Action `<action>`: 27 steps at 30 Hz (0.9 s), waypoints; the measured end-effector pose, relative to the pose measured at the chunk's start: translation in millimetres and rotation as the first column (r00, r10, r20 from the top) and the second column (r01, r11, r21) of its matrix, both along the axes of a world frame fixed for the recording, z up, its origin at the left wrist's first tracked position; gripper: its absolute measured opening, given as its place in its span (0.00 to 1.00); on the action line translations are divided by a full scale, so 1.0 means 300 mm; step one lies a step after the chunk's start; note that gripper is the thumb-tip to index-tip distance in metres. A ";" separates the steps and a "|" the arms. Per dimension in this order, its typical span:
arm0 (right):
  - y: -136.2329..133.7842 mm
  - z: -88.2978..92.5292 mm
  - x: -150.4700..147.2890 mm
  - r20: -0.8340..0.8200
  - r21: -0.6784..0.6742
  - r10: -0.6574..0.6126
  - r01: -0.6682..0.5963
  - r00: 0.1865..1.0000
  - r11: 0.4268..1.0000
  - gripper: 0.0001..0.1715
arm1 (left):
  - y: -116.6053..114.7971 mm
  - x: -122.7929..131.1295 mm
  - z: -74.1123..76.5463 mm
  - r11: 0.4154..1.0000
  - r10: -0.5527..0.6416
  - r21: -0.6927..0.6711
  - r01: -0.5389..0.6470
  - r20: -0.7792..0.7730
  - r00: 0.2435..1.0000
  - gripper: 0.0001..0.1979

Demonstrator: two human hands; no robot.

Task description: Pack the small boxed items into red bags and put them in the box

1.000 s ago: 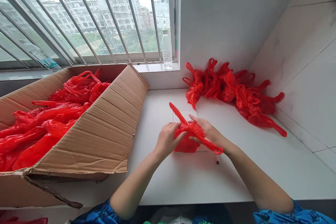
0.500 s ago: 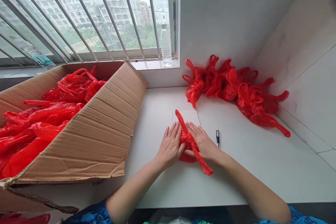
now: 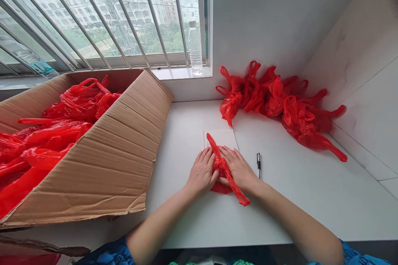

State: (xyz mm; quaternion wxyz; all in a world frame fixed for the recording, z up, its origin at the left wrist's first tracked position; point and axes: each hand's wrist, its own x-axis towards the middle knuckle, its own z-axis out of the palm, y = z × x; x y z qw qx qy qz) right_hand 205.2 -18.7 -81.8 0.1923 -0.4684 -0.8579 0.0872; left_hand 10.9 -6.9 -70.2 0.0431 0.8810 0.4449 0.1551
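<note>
"Lying straight and uncurled, your fingers (image 3: 205, 156) press along the sides of the red bag (image 3: 221, 165); neither hand is clenched. I cannot tell whether any fingertip pinches the plastic underneath."

"What has just changed around them?"

"A second ago your hands were cupped more loosely around the bag. Now they lie flatter against it, and over the last half second they have hardly shifted. I read that as the handling having settled into a steady press, with the bag kept in place between your palms."

"How do the hands stand?"

"Your left hand (image 3: 202, 171) and right hand (image 3: 239, 169) slant inward, palms down, fingertips pointing away from you. The thumbs sit low, near the knot, which shows in the gap. One twisted loop points away from you; the other trails toward your right forearm."

"And the bag itself?"

"It is on the white table (image 3: 192, 211), in front of you, with a sheet of white paper (image 3: 228, 136) showing just beyond it. The pen (image 3: 258, 165) lies beside your right wrist, more of it in view than a second ago. Farther out, you have the cardboard box (image 3: 115, 153) of red bags on your left and a cluster of tied bags (image 3: 273, 99) against the wall on your right."
</note>
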 end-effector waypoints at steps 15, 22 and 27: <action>-0.099 0.223 0.087 -0.388 -0.026 0.165 -0.190 0.907 0.982 0.13 | -0.154 -0.079 0.294 0.966 -0.096 -0.193 0.170 0.340 0.936 0.23; -0.196 0.300 0.004 -0.454 0.152 0.308 -0.268 0.836 0.952 0.15 | -0.249 -0.092 0.443 0.936 -0.181 -0.257 0.242 0.241 0.953 0.24; -0.206 0.292 0.065 -0.564 0.080 0.239 -0.236 0.790 0.968 0.05 | -0.310 -0.221 0.566 0.948 -0.110 -0.256 0.191 0.299 0.948 0.13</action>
